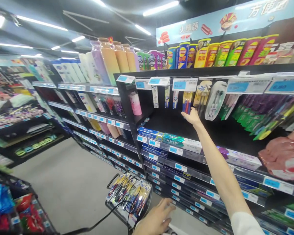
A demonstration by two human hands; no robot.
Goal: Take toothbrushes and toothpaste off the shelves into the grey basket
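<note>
Right hand (192, 117) extends forward while left hand (155, 218) hangs low, open.

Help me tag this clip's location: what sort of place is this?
Probably a supermarket or similar shop: price labels line the shelves, packaged toothbrushes hang by the right hand, and colourful canisters stand in a row above.

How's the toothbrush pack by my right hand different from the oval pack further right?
The toothbrush pack is narrow, yellow, red and blue; the oval pack is broader, mostly white. Your right hand is at the toothbrush pack, not the oval pack. Both hang upright.
</note>
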